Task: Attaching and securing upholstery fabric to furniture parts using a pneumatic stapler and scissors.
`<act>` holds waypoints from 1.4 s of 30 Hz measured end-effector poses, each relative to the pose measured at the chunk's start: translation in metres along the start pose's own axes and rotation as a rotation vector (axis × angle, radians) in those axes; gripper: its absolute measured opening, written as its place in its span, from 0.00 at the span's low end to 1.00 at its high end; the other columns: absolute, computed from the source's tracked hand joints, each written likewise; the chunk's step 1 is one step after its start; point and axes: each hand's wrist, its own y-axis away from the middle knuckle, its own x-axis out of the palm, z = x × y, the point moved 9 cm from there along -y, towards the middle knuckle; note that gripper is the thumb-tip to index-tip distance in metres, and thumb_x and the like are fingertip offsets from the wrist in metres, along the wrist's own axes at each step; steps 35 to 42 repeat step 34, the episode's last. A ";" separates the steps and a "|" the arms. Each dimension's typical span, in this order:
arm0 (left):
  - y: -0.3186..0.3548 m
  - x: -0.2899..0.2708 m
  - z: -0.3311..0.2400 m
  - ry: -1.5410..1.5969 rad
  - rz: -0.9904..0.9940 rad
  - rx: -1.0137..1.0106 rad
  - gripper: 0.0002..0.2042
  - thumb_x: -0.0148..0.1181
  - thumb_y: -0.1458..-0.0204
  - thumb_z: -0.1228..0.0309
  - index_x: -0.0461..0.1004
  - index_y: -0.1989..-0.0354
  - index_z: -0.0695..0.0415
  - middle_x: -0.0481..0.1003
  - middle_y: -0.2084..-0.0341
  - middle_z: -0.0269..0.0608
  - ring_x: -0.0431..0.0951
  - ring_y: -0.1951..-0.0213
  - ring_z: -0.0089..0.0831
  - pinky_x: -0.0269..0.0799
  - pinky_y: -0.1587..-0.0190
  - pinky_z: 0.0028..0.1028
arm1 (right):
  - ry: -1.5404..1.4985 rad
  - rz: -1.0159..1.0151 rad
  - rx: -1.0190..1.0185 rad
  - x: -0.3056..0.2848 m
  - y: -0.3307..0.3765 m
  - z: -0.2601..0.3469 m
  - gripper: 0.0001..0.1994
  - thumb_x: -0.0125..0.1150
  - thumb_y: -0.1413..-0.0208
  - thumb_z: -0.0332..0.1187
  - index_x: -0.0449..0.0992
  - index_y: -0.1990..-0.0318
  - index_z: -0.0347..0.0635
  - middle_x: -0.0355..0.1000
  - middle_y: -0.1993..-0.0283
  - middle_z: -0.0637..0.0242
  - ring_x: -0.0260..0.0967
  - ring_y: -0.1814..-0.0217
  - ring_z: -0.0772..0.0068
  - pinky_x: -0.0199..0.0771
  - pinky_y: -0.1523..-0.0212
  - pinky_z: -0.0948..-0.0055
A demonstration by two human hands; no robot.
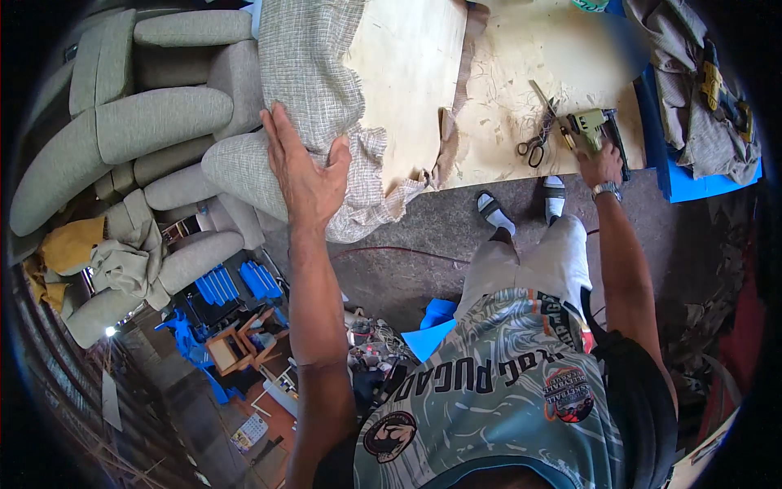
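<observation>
My left hand (308,178) lies on a rounded upholstered piece (248,167) covered in grey-white woven fabric, its fingers stretched out and thumb apart. Frayed edges of the cover fold over onto a pale wood panel (403,81). At the right end of the work table, my right hand (601,165) is closed around a green and black staple gun (588,124), though the fingers are partly hidden. Just left of the gun lie scissors (533,151) with dark handles, beside a slim pointed tool (566,137).
Loose fibres litter the table (497,155). Grey sofa pieces (163,122) are stacked at the left. A blue support (676,175) at the right holds draped fabric (684,98) and a yellow-black power tool (711,77). A red hose (399,249) crosses the floor.
</observation>
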 end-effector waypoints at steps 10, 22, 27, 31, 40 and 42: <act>0.001 -0.045 0.383 -0.040 -0.005 0.026 0.48 0.65 0.50 0.62 0.39 0.28 0.66 0.43 0.29 0.69 0.41 0.27 0.57 0.34 0.28 0.53 | 0.137 0.039 0.002 0.177 0.098 0.309 0.23 0.56 0.42 0.48 0.67 0.45 0.44 0.71 0.45 0.55 0.70 0.42 0.49 0.70 0.45 0.47; 0.182 -0.430 0.893 -0.111 0.002 0.064 0.47 0.63 0.48 0.59 0.38 0.27 0.62 0.42 0.30 0.70 0.42 0.27 0.58 0.35 0.28 0.54 | -0.776 0.174 -0.513 0.034 0.751 0.872 0.22 0.68 0.49 0.34 0.73 0.48 0.35 0.80 0.61 0.50 0.80 0.60 0.55 0.77 0.57 0.64; 0.309 -0.614 1.147 -0.102 -0.001 0.090 0.48 0.64 0.48 0.59 0.38 0.27 0.63 0.41 0.30 0.73 0.43 0.27 0.60 0.36 0.28 0.55 | -0.991 0.214 -0.968 0.028 1.087 1.180 0.27 0.65 0.57 0.39 0.75 0.48 0.35 0.79 0.61 0.51 0.79 0.61 0.52 0.78 0.57 0.62; 0.434 -0.748 1.403 -0.111 0.005 0.065 0.48 0.64 0.48 0.59 0.38 0.27 0.63 0.41 0.30 0.72 0.43 0.28 0.60 0.36 0.28 0.55 | -1.119 0.205 -1.106 0.087 1.345 1.407 0.25 0.68 0.59 0.37 0.77 0.50 0.39 0.78 0.63 0.51 0.78 0.62 0.50 0.78 0.58 0.61; 0.529 -0.845 1.618 -0.125 -0.002 0.071 0.48 0.64 0.48 0.59 0.37 0.26 0.63 0.41 0.30 0.72 0.42 0.27 0.60 0.36 0.28 0.55 | -1.077 0.148 -1.157 0.158 1.535 1.573 0.24 0.68 0.58 0.36 0.77 0.49 0.41 0.78 0.61 0.49 0.78 0.60 0.48 0.78 0.56 0.59; 0.529 -0.845 1.618 -0.125 -0.002 0.071 0.48 0.64 0.48 0.59 0.37 0.26 0.63 0.41 0.30 0.72 0.42 0.27 0.60 0.36 0.28 0.55 | -1.077 0.148 -1.157 0.158 1.535 1.573 0.24 0.68 0.58 0.36 0.77 0.49 0.41 0.78 0.61 0.49 0.78 0.60 0.48 0.78 0.56 0.59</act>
